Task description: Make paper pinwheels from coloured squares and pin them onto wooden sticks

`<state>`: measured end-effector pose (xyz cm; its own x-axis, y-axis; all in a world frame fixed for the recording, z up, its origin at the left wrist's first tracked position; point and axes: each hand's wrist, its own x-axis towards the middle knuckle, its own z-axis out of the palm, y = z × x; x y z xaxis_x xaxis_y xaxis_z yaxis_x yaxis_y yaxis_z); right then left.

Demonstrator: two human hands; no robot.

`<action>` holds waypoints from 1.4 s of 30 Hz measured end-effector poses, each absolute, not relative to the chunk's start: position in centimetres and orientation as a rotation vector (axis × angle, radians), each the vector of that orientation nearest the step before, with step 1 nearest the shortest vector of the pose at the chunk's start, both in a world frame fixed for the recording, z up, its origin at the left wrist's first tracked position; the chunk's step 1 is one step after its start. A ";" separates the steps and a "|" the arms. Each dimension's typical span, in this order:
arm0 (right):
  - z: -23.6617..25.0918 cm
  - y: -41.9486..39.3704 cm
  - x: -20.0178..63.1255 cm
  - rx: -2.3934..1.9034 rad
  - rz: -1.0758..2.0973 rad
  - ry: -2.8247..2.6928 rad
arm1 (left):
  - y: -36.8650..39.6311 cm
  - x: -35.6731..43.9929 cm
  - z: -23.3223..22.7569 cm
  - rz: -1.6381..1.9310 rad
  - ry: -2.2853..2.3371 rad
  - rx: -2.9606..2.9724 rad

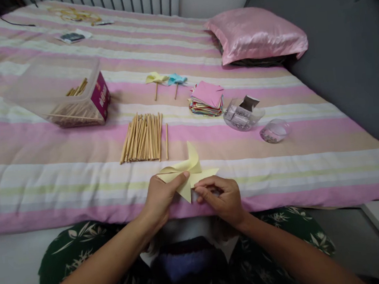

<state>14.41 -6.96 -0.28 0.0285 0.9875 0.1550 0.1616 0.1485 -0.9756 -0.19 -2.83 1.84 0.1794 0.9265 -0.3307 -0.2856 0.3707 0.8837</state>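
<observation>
Between my hands, above the bed's near edge, is a yellow paper pinwheel (pixel 195 166) with some blades curled toward the centre and others flat and pointed. My left hand (pixel 161 194) grips it from the left, the thumb pressed near its middle. At its lower right, the fingertips of my right hand (pixel 221 194) pinch the paper's edge. Just beyond lies a row of thin wooden sticks (pixel 142 137), with a single stick (pixel 166 142) apart on its right. Farther back rest a finished yellow pinwheel (pixel 155 78) and a blue pinwheel (pixel 177 79), each on a stick.
A clear plastic box (pixel 70 91) with sticks stands at left. Right of centre are a stack of coloured paper (pixel 207 98), a clear round tub (pixel 240 117) and a small clear cup (pixel 274 131) with tiny pieces. A pink pillow (pixel 259 34) lies behind on the striped bed.
</observation>
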 end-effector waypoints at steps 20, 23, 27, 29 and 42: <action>-0.4 -6.7 14.1 -1.297 0.942 -1.134 | -3.5 0.5 1.7 1.004 1.161 0.966; -0.5 -6.7 14.1 -1.306 0.920 -1.140 | -3.6 0.6 1.7 1.002 1.165 0.970; -0.7 -6.8 14.2 -1.326 0.885 -1.141 | -3.7 0.7 1.9 0.992 1.179 0.982; -0.7 -6.8 14.2 -1.342 0.878 -1.144 | -3.7 0.7 2.0 0.992 1.186 0.994; -0.5 -6.8 14.1 -1.412 0.815 -1.195 | -3.6 0.7 1.6 1.004 1.199 1.026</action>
<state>14.15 -6.84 -0.52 0.2647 0.9558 0.1282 0.2298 0.0666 -0.9710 0.71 -3.64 1.61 0.0949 0.9683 -0.2311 -0.0578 0.2371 0.9698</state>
